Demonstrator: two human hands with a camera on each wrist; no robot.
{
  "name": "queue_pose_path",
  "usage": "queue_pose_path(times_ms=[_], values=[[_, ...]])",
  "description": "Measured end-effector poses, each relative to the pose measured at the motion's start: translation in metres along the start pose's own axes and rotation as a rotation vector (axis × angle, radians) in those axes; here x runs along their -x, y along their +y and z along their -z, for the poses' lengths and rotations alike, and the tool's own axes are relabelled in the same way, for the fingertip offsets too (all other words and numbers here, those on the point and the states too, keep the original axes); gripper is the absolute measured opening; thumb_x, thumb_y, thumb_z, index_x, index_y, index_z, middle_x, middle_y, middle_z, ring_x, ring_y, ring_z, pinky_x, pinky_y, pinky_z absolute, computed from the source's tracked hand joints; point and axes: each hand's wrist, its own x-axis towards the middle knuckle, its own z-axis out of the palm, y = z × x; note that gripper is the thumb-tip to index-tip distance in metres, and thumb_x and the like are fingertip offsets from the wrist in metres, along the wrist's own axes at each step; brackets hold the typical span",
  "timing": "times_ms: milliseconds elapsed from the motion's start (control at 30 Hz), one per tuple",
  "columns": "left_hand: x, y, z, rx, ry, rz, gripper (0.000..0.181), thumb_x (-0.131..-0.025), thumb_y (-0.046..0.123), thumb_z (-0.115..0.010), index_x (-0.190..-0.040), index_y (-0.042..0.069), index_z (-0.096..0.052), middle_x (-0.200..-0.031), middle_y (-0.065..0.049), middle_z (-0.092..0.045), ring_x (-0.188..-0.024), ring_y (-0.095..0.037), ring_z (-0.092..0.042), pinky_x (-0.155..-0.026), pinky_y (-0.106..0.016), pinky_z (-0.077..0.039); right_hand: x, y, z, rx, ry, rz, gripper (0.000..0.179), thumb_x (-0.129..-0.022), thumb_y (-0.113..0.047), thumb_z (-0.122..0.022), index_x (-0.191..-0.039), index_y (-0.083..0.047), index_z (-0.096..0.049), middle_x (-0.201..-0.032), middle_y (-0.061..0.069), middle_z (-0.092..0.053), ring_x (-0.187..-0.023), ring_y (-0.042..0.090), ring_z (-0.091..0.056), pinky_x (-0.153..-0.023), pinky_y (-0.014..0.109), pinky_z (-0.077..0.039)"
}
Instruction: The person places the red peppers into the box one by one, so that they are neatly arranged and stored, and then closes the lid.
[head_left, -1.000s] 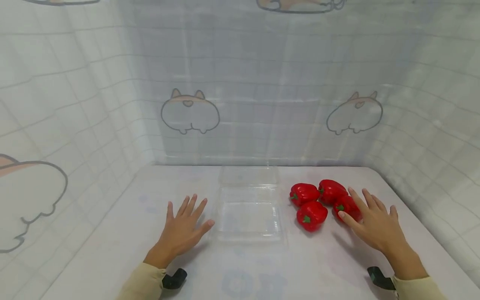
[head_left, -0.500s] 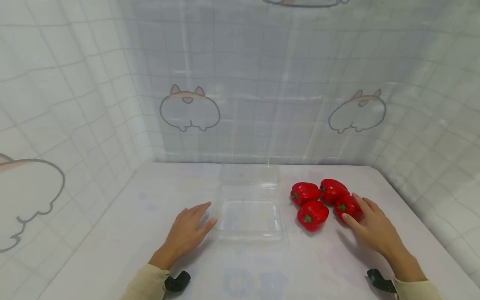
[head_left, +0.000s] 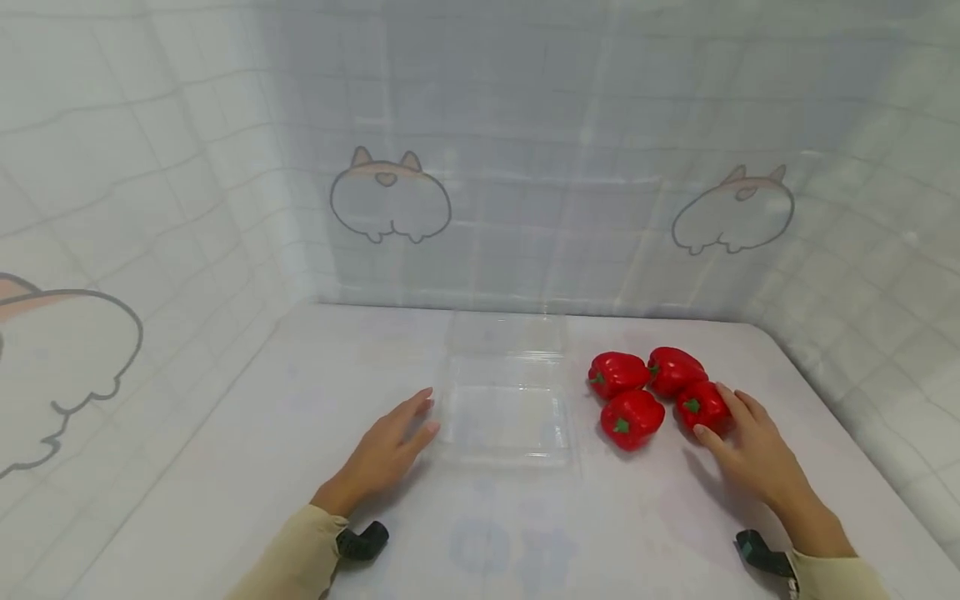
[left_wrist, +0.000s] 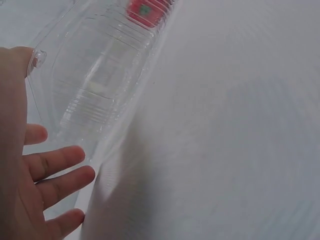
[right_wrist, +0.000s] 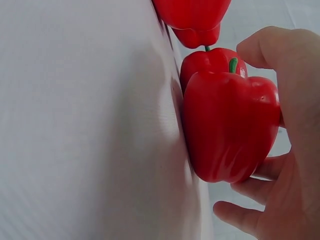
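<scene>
My left hand (head_left: 386, 454) is at the left edge of a clear plastic clamshell container (head_left: 506, 454), fingers loosely spread. In the left wrist view its thumb (left_wrist: 27, 60) lies by the container's rim; whether it touches is unclear. My right hand (head_left: 761, 454) has its thumb and fingers curled round a red bell pepper (head_left: 703, 410), which stands on the table. The right wrist view shows several fingers (right_wrist: 252, 190) under the pepper's far end and the thumb near its green stem (right_wrist: 233, 65).
More red bell peppers (head_left: 632, 419) lie bunched left of the held one, right of the container. The white cloth-covered table (head_left: 637, 533) is bordered by patterned fabric walls (head_left: 525, 233) at the back and both sides.
My left hand has moved right to the container's edge, its spread fingers drawing closer together. The right hand's fingers have closed in round the nearest pepper. The head view has tilted slightly down.
</scene>
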Motion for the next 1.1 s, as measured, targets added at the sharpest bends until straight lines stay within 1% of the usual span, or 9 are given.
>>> queue_pose_path(times_ms=[167,333,467,600,767,833,1000,1067,1100], values=[[-0.003,-0.001,-0.002,0.090,-0.015,0.005,0.069,-0.103,0.050,-0.050,-0.157,0.011,-0.033,-0.142,-0.006,-0.057,-0.135,-0.028,-0.048,-0.111,-0.056,-0.035,0.001,0.003,0.003,0.008,-0.030,-0.022,0.089,-0.091,-0.037,-0.070,-0.157,-0.002,-0.022,-0.144,0.041,-0.026,-0.124,0.061,-0.032,-0.080,0.079,-0.042],[-0.002,-0.002,-0.008,0.158,-0.033,-0.006,0.069,-0.103,0.046,-0.052,-0.158,0.010,-0.030,-0.143,-0.003,-0.055,-0.135,-0.025,-0.048,-0.112,-0.055,-0.034,0.006,0.006,0.003,0.016,-0.014,-0.008,0.084,-0.093,-0.034,-0.067,-0.157,-0.003,-0.023,-0.144,0.040,-0.028,-0.124,0.061,-0.033,-0.081,0.080,-0.040],[0.000,0.000,-0.011,0.181,-0.055,-0.025,0.069,-0.103,0.043,-0.053,-0.158,0.009,-0.028,-0.145,-0.005,-0.054,-0.134,-0.026,-0.049,-0.112,-0.054,-0.035,0.007,0.008,0.002,0.018,0.023,0.007,0.080,-0.092,-0.030,-0.069,-0.155,-0.003,-0.029,-0.143,0.040,-0.030,-0.122,0.061,-0.035,-0.080,0.080,-0.040],[0.001,0.001,-0.007,0.186,-0.053,-0.036,0.069,-0.103,0.041,-0.054,-0.158,0.009,-0.027,-0.145,-0.005,-0.053,-0.134,-0.026,-0.049,-0.112,-0.055,-0.035,0.002,0.006,-0.001,-0.006,0.070,0.027,0.076,-0.091,-0.027,-0.072,-0.153,-0.004,-0.035,-0.143,0.038,-0.033,-0.122,0.061,-0.036,-0.081,0.080,-0.039],[-0.002,0.000,-0.006,0.199,-0.069,-0.042,0.068,-0.103,0.038,-0.055,-0.159,0.010,-0.026,-0.147,-0.006,-0.051,-0.135,-0.028,-0.048,-0.111,-0.057,-0.035,-0.001,0.003,0.000,0.005,0.073,0.001,0.076,-0.090,-0.030,-0.074,-0.151,-0.003,-0.038,-0.144,0.039,-0.033,-0.121,0.063,-0.036,-0.080,0.079,-0.041],[-0.003,0.000,-0.008,0.204,-0.072,-0.037,0.069,-0.103,0.037,-0.055,-0.159,0.010,-0.025,-0.147,-0.006,-0.051,-0.135,-0.027,-0.048,-0.111,-0.056,-0.035,-0.001,0.005,0.003,0.005,0.079,0.012,0.075,-0.089,-0.031,-0.075,-0.150,-0.003,-0.040,-0.143,0.040,-0.035,-0.120,0.064,-0.038,-0.079,0.079,-0.041],[-0.001,-0.001,-0.008,0.196,-0.060,-0.037,0.068,-0.103,0.033,-0.056,-0.159,0.010,-0.025,-0.146,-0.008,-0.053,-0.134,-0.028,-0.049,-0.111,-0.057,-0.034,-0.008,0.011,0.007,-0.019,0.080,0.095,0.072,-0.087,-0.030,-0.078,-0.145,0.000,-0.045,-0.143,0.039,-0.040,-0.118,0.063,-0.042,-0.083,0.078,-0.041],[-0.001,-0.001,-0.008,0.198,-0.061,-0.052,0.068,-0.103,0.032,-0.057,-0.159,0.009,-0.025,-0.146,-0.009,-0.053,-0.134,-0.028,-0.050,-0.111,-0.057,-0.035,-0.010,0.013,0.010,-0.032,0.077,0.123,0.070,-0.087,-0.028,-0.079,-0.143,0.001,-0.047,-0.140,0.039,-0.044,-0.117,0.061,-0.045,-0.085,0.077,-0.042],[-0.001,-0.001,-0.008,0.199,-0.063,-0.058,0.068,-0.103,0.033,-0.056,-0.159,0.009,-0.025,-0.146,-0.009,-0.053,-0.134,-0.028,-0.050,-0.111,-0.056,-0.035,-0.010,0.014,0.010,-0.037,0.078,0.134,0.069,-0.087,-0.027,-0.079,-0.141,0.001,-0.048,-0.137,0.037,-0.048,-0.114,0.058,-0.049,-0.085,0.075,-0.044]])
